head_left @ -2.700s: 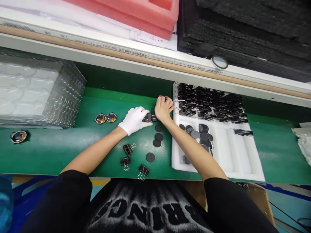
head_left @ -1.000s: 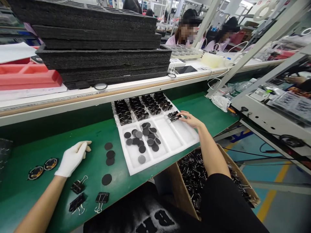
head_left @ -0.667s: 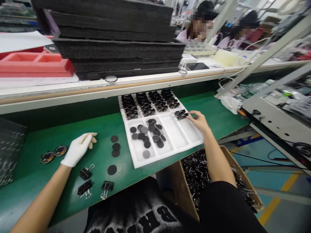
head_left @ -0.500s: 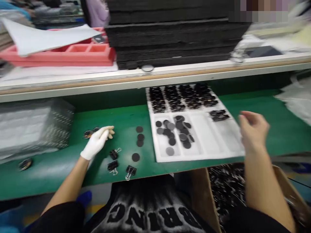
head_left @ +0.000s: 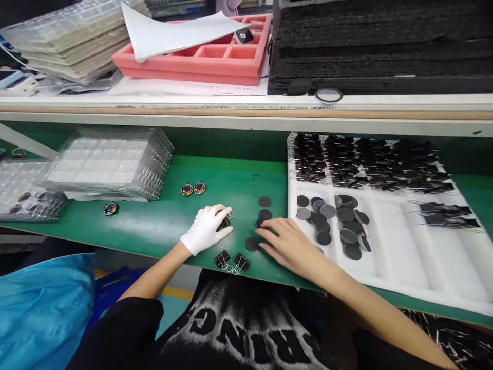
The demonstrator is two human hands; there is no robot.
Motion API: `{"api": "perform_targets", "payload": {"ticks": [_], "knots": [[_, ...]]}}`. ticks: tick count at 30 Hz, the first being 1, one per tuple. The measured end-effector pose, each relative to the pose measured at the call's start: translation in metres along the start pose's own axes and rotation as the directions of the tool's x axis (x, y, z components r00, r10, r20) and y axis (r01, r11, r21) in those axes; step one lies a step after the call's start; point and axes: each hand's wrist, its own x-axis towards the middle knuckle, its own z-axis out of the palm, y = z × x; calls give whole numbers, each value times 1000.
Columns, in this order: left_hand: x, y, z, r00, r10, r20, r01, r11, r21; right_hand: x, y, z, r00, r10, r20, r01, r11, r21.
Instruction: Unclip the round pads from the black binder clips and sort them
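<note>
My left hand [head_left: 207, 227], in a white glove, has its thumb and fingers closed around a black binder clip [head_left: 226, 221] on the green table. Two more binder clips, a left one [head_left: 222, 258] and a right one [head_left: 242, 262], lie just below it with their wire handles close together. My bare right hand [head_left: 288, 241] reaches in from the right, fingers apart, its tips beside a black disc [head_left: 252, 243]; whether they touch it I cannot tell. Above, more black discs [head_left: 265, 201] form a short column, partly covered by the fingers.
A white compartment tray [head_left: 400, 246] on the right holds loose discs and many binder clips. Round orange-and-black pieces [head_left: 193, 188] lie at the left, near stacked clear plastic trays [head_left: 111, 159]. A shelf edge [head_left: 231, 121] crosses behind, carrying a red foam tray [head_left: 192, 67]. Below sits a box of clips [head_left: 458, 334].
The view has swung left. My left hand has gone from the round pieces to a binder clip and closed on it. My right hand has moved from the tray's right side to the discs.
</note>
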Motion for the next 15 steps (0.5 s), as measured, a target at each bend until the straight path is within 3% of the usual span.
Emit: {"api": "perform_targets", "payload": {"ticks": [4, 8, 10, 12, 15], "knots": [[9, -12, -8, 992, -9, -122, 8, 1000, -11, 8, -29, 30, 980, -177, 89, 176, 984, 14], [22, -51, -34, 926, -246, -286, 288, 950, 119, 11, -52, 45, 967, -245, 75, 241, 969, 59], [35, -75, -47, 937, -262, -231, 311, 928, 208, 18, -56, 46, 980, -186, 70, 176, 977, 122], [49, -93, -55, 971, -214, -106, 235, 936, 264, 27, -55, 41, 986, -141, 90, 125, 979, 161], [68, -102, -52, 989, -150, 5, 143, 952, 269, 38, -43, 29, 993, -62, 102, 55, 996, 72]]}}
